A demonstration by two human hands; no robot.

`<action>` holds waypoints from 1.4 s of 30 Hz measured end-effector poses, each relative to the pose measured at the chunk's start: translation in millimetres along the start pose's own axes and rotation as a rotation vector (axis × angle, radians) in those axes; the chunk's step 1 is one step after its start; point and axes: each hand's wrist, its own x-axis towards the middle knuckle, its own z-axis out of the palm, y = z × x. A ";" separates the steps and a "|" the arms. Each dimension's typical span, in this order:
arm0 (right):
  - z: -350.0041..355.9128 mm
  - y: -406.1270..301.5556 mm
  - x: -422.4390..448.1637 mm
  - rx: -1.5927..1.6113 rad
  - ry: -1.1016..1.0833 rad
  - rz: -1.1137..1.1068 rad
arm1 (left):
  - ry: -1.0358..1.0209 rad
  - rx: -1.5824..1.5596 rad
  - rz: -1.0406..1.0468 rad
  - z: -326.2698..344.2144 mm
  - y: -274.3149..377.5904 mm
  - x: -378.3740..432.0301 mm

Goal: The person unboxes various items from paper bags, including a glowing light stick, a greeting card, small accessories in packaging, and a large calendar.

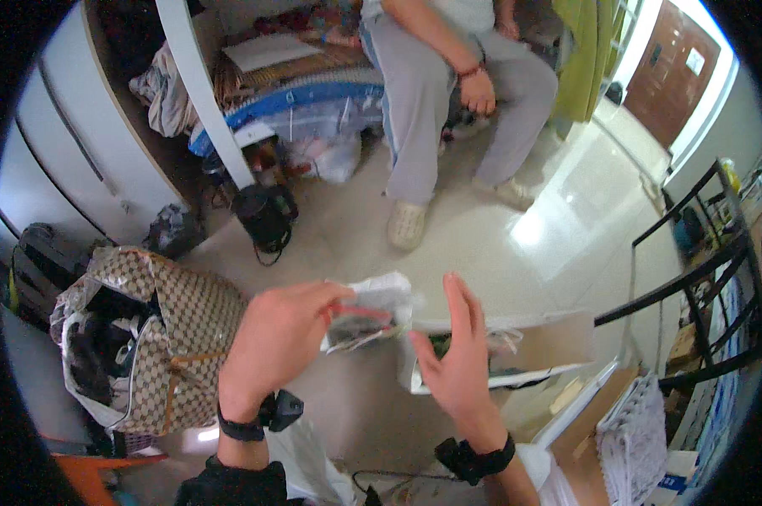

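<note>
My left hand [279, 335] grips the left side of a small clear-and-white packet [381, 294]. A thin red strip and some dark contents show in it, but blur hides what they are. My right hand [460, 360] is just right of the packet, thumb and fingers apart, with nothing between them. Behind and below the right hand is an uncovered white cardboard box [555, 341]. Something green and a few pale strips are inside it, partly hidden by that hand. Each of my wrists wears a black strap with a small device.
A patterned bag [194, 316] gapes at left, dark items inside. A seated person [469, 95] faces me, shoes on the shiny tiled floor [463, 234]. A black cylindrical object [264, 215] stands by a white post [207, 95]. Black metal rails [678, 291] curve at right.
</note>
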 end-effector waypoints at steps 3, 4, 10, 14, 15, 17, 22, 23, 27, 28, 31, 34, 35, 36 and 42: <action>-2.8 4.8 0.3 0.106 -0.024 -0.006 | -0.109 0.031 0.114 -3.1 5.8 4.9; -1.3 3.4 1.5 0.127 0.046 -0.016 | -0.105 0.003 0.113 -1.7 6.1 5.4; -15.4 -11.4 0.7 0.231 -0.058 0.093 | -0.212 -0.148 0.123 2.5 -5.0 3.3; -19.7 -5.9 -8.7 0.255 -0.096 0.101 | -0.257 -0.107 0.125 2.0 2.1 5.8; -20.7 -6.1 -9.9 0.250 -0.086 0.085 | -0.272 -0.106 0.134 2.4 1.0 4.4; -22.1 -5.9 -12.6 0.261 -0.065 0.136 | -0.272 -0.098 0.154 4.3 -0.5 4.0; -19.7 5.3 -15.5 0.323 0.044 0.128 | -0.283 -0.245 0.121 3.9 -6.7 6.1; -18.8 7.8 -15.9 0.347 0.072 0.141 | -0.281 -0.237 0.127 0.9 -6.9 6.8; -15.8 8.6 -15.5 0.421 0.156 0.187 | -0.288 -0.277 0.099 -6.3 -7.8 7.0; -17.3 8.4 -16.2 0.424 0.160 0.188 | -0.275 -0.279 0.072 -6.6 -7.0 6.1; -23.1 7.4 -19.0 0.431 0.144 0.253 | -0.244 -0.334 0.076 -3.7 -5.2 6.4; -29.9 4.1 -22.2 0.503 0.167 0.315 | -0.205 -0.333 0.070 -0.5 -5.7 6.6; -33.3 -1.1 -21.4 0.562 0.208 0.369 | -0.208 -0.337 0.071 2.1 -5.2 7.5; -34.9 -6.2 -19.8 0.629 0.243 0.427 | -0.185 -0.362 0.051 0.8 -3.9 7.3; -45.6 -14.3 -14.3 0.563 0.248 0.474 | -0.086 -0.483 -0.019 14.2 -7.8 13.4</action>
